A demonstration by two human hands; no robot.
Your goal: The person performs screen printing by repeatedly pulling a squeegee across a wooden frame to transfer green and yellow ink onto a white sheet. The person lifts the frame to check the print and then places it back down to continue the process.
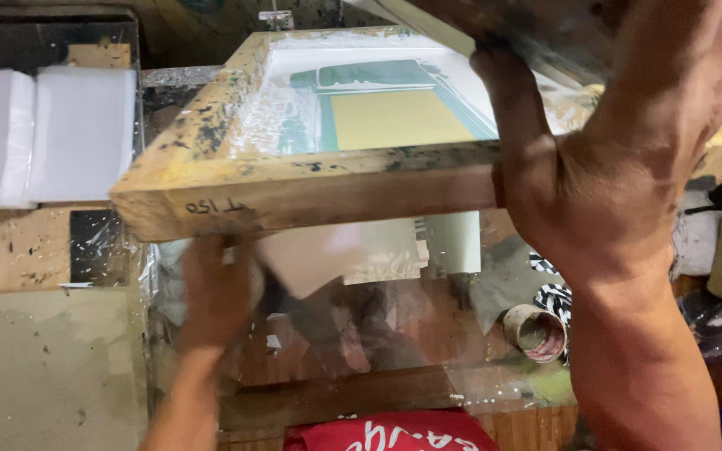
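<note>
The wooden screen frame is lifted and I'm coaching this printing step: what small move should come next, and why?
Probably slide the sheet clear with the left hand, which is blurred under the raised wooden frame. The right hand grips the frame's near edge and holds it tilted up over the glass table, so the gap is open.

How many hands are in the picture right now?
2. The right hand grips the near right edge of the wooden screen frame, holding it raised. The left hand is blurred beneath the frame, touching a white sheet. Nobody else's hands show.
</note>
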